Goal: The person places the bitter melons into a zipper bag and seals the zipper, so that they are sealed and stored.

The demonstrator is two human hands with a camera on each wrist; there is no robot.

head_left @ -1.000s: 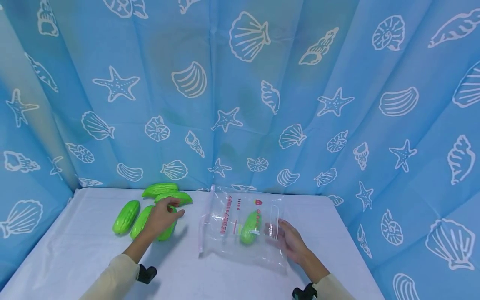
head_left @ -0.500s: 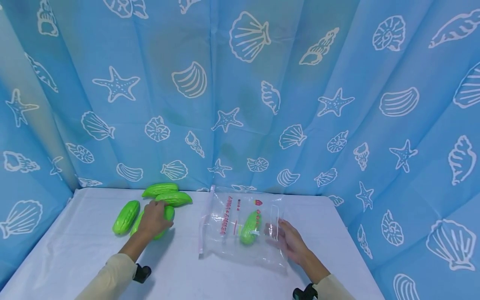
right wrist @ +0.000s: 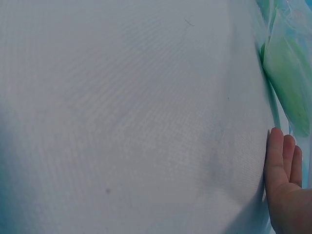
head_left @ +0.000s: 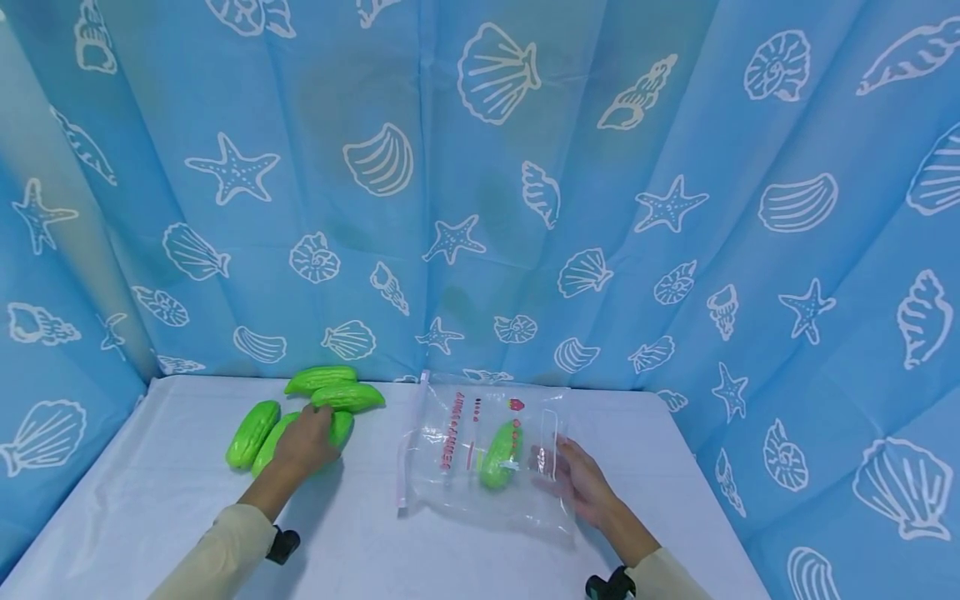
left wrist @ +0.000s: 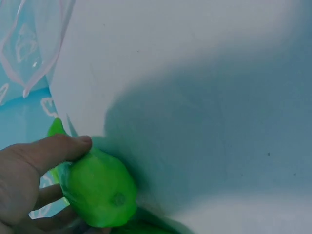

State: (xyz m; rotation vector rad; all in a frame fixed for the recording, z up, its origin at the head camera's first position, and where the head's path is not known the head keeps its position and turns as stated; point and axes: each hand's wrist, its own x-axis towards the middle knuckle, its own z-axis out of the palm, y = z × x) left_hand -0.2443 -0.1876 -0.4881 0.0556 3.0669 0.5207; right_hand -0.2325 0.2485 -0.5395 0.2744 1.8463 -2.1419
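Observation:
My left hand [head_left: 303, 442] grips a bright green bitter melon [left wrist: 100, 187] in the group at the table's left. In the left wrist view the thumb lies over it and other fingers curl under it. Beside this hand is another bitter melon [head_left: 272, 442], partly covered by it. On the right, a clear plastic bag [head_left: 532, 517] with red print lies flat with one bitter melon [head_left: 501, 457] inside. My right hand [head_left: 588, 483] touches the bag's right end. Its fingers [right wrist: 276, 156] are straight in the right wrist view, and its thumb is hidden there.
A bitter melon [head_left: 252, 435] lies at the far left of the group. Two more, a rear bitter melon [head_left: 321, 380] and a front bitter melon [head_left: 348, 397], lie against each other near the back edge. Behind the white-covered table [head_left: 375, 542] hangs a blue shell-print curtain [head_left: 480, 208].
My left hand has come down and back from above the melons, and its fingers have closed round one. The melon next to it has shifted slightly left. The right hand and bag stay put.

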